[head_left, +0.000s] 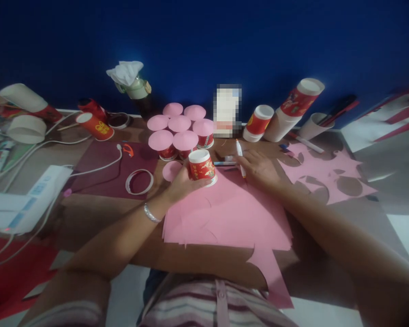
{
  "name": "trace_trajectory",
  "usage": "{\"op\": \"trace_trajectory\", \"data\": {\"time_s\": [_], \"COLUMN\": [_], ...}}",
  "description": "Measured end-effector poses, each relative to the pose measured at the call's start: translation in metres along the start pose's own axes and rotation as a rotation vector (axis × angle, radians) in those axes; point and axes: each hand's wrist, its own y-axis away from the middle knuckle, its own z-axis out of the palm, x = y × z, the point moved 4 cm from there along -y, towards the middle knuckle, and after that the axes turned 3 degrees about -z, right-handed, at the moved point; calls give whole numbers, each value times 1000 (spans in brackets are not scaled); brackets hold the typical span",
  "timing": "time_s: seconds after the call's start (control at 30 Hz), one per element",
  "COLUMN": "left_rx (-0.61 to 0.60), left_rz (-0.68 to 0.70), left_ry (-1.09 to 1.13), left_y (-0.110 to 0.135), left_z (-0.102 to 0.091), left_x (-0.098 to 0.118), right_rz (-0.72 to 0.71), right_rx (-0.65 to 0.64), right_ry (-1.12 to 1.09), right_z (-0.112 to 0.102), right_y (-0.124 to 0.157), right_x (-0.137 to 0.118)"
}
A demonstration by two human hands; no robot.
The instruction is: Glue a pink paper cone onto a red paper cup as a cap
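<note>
My left hand [182, 184] is closed around a red paper cup [202, 169] with gold patterns, its white end up, over the top edge of a stack of pink paper [231, 213]. To its right, my right hand [257, 168] has its fingers closed on a white marker [240, 156] with orange ends, which stands nearly upright. Faint curved lines mark the pink sheet. Beside my left hand lies a pink paper disc [172, 170]. Behind the cup, several shallow pink paper cones [179, 123] sit on red cups. Between the hands lies a pen [224, 163].
Pink paper scraps with round holes [322, 175] lie at right, below a pen cup [316, 127]. Stacked paper cups [295, 106] stand against the blue wall. At left are a dark red sheet [102, 163], a white tape-like ring [139, 182], a white power strip [39, 200] and cables.
</note>
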Motion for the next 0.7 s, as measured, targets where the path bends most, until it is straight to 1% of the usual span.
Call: {"op": "trace_trajectory", "data": {"time_s": [0.17,0.3,0.5,0.6,0.7], "left_rx": [2,23,51,35,51], "left_rz": [13,28,28,16,46], "left_ry": [16,6,30,120,274], "left_y": [0,-1,1,0,-1], "left_z": [-1,-3,-6,-12,-18], "left_x": [0,-1,1,-3,-5], "right_rz": [0,-2,-84,-45,25], "right_rx": [4,21,48,75,148], "right_ry": [-2,2,2,-42,-150], "right_z": [7,10,-7,-14,-16], "right_y": [-5,-9,-3,-1,0], "right_x": [8,5,-9,-10,-11]}}
